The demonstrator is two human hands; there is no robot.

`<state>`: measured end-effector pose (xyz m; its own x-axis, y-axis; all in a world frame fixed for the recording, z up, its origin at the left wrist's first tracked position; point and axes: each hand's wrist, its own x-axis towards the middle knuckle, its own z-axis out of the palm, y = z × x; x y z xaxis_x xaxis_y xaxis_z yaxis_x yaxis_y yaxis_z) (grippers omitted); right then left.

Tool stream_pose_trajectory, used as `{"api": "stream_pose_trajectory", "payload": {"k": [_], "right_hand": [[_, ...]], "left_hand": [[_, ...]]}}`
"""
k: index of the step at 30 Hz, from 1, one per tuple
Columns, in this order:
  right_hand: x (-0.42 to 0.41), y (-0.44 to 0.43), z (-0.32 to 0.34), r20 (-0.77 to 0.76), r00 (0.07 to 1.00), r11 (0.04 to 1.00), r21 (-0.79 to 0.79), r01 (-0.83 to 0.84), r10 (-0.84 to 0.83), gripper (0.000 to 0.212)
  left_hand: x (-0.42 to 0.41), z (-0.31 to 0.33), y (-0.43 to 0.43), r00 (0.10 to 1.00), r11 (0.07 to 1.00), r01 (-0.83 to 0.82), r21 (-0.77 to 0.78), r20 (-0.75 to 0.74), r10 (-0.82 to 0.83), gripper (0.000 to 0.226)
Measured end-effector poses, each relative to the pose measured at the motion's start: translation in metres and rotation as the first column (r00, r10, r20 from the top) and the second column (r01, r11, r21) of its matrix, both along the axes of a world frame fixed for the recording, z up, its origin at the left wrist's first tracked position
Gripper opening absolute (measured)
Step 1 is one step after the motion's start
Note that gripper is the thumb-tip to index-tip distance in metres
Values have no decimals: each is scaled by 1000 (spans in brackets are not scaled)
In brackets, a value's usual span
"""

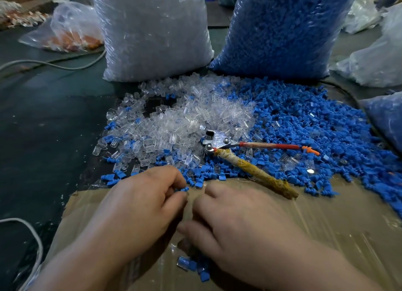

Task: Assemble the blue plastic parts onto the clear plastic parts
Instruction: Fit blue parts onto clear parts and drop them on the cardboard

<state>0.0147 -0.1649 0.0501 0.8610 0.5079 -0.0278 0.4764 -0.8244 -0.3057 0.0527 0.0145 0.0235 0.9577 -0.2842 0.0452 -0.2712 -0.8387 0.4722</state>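
A heap of clear plastic parts [174,121] lies in the middle of the table, with a wider heap of blue plastic parts [304,121] to its right. My left hand [139,208] pinches a small blue part [182,189] between thumb and fingertips. My right hand [235,225] sits close beside it over the cardboard, fingers curled inward; what they hold is hidden. Under my hands lie a few joined clear-and-blue pieces [193,266].
Pliers [245,151] with one red and one cloth-wrapped handle lie on the heaps. A taped cardboard sheet [326,225] covers the near table. A bag of clear parts [152,32] and a bag of blue parts [280,29] stand behind. A white cable [32,236] runs at left.
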Motion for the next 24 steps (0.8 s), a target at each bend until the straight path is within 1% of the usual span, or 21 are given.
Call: {"api": "stream_pose_trajectory", "payload": {"k": [2,3,4,5,7,9,12,13,14,15,16,17,18,19,20,21,22,24], "right_hand": [[3,-8,0,50,996,995,66,75,-79,40],[5,-12,0,67,991,986,125,106,-115,36],[7,-14,-1,59,988,972,197,130,-144,29],[8,-15,-2,41,987,955,263,138,-154,24],[10,-13,-4,25,994,943,319,95,-108,32],[12,-12,-6,44,996,942,331,53,-72,37],[16,-14,-12,106,986,919,385,81,-131,34],[18,-15,-14,128,977,908,404,106,-171,30],[20,-16,-16,139,967,894,427,136,-214,24],[22,-18,-18,142,957,876,452,165,-254,19],[24,-19,-20,137,946,859,473,198,-293,16],[26,-21,-22,129,937,844,486,226,-325,14],[27,-22,-23,117,931,836,489,249,-346,13],[28,-23,-23,104,930,837,480,263,-352,12],[28,-22,-23,95,933,845,462,268,-348,12],[28,-20,-24,93,936,856,443,267,-340,14],[27,-19,-24,96,938,864,428,263,-333,15],[26,-15,-24,95,944,876,410,253,-317,16]], "left_hand": [[-2,0,-5,999,993,-22,-120,40,27,10],[-3,1,-8,998,981,-28,-191,41,37,8],[-4,1,-11,999,962,-32,-272,19,39,6],[-5,1,-14,999,934,-39,-356,-16,36,9],[-6,-1,-18,995,870,-62,-489,-99,16,22],[-4,-3,-20,983,798,-105,-593,-186,-9,25],[-3,-1,-25,950,630,-207,-749,-308,-55,17],[-2,0,-26,948,589,-221,-777,-314,-59,15],[-1,-1,-26,958,589,-216,-779,-286,-28,17],[0,-3,-24,976,642,-196,-742,-214,50,21],[4,-5,-21,985,736,-168,-656,-87,147,25],[7,-5,-19,973,850,-148,-507,80,217,29],[10,-4,-17,947,935,-149,-322,226,229,38],[13,-3,-16,939,974,-168,-152,277,205,53],[15,-4,-16,950,983,-184,-11,255,180,66],[17,-4,-16,964,978,-189,92,209,167,73],[19,-6,-17,975,971,-179,161,158,154,75],[20,-12,-17,988,965,-130,228,110,107,72]]}}
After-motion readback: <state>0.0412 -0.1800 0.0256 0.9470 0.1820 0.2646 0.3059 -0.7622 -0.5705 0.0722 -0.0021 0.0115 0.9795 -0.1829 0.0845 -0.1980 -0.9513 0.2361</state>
